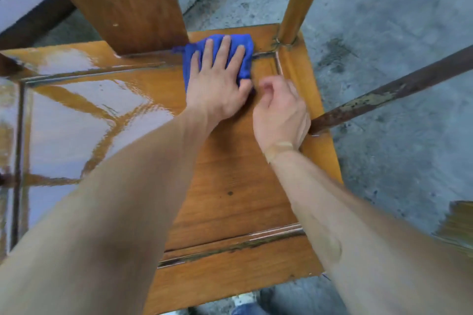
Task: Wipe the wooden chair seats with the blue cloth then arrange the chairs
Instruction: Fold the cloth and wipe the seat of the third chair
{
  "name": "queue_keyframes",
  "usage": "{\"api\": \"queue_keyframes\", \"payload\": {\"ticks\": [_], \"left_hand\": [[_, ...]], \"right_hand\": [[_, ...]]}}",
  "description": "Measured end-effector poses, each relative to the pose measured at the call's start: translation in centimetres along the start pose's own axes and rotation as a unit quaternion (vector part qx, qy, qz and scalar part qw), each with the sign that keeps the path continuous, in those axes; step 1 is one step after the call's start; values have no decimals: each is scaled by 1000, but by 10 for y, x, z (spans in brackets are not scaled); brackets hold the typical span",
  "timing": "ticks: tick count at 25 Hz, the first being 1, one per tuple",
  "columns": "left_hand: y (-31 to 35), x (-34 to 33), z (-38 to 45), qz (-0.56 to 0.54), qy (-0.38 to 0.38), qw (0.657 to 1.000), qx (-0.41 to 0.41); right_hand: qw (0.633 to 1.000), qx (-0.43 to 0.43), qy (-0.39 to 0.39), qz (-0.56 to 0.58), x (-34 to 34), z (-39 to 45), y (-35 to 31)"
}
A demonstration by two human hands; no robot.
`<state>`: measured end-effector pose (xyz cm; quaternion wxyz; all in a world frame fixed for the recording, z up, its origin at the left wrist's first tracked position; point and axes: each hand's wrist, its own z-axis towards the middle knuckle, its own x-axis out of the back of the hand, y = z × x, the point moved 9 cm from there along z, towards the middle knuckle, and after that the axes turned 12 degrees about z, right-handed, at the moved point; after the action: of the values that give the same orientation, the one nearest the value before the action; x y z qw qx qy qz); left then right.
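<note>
Blue cloth point(217, 57) lies bunched at the far end of the wooden chair seat point(230, 174), just beside the foot of the broad back slat point(115, 0) and near the round back post point(299, 7) at the seat's far right corner. The left hand point(217, 84) lies palm down on top of it, its fingers point(225, 51) straight and spread across the fabric, the thumb tucked against the cloth's near right edge; the forearm reaches in long from the lower left with the wrist nearly straight. The right hand point(280, 110) sits just beside it, to the right, knuckles up and fingers curled loosely inward toward the palm; whether it touches the cloth's edge or the seat cannot be told, and it is slightly blurred. Its forearm comes in from the lower right. A rusty metal bar point(394, 92) slants from the seat's right edge out over the grey concrete floor point(384, 20).
</note>
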<state>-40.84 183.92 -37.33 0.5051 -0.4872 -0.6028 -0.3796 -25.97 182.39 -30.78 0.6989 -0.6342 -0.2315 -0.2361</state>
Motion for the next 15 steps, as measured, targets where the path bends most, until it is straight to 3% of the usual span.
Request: {"api": "queue_keyframes", "payload": {"ticks": [3,5,7,9,11,15], "left_hand": [[62,6,-18,43,-10,987,-152],[97,2,-67,50,6,973,-226],[130,-18,-137,42,4,960,-278],[168,-38,-216,40,1,941,-335],[191,-50,-265,26,4,943,-332],[194,-61,-294,43,-4,938,-345]], "right_hand": [[998,36,-44,36,-4,52,-24],[977,70,-195,-44,-33,73,-38],[902,99,-381,-179,-68,57,-31],[830,124,-475,-265,-79,32,-15],[815,128,-491,-281,-75,16,-3],[830,114,-472,-274,-64,-4,3]]}}
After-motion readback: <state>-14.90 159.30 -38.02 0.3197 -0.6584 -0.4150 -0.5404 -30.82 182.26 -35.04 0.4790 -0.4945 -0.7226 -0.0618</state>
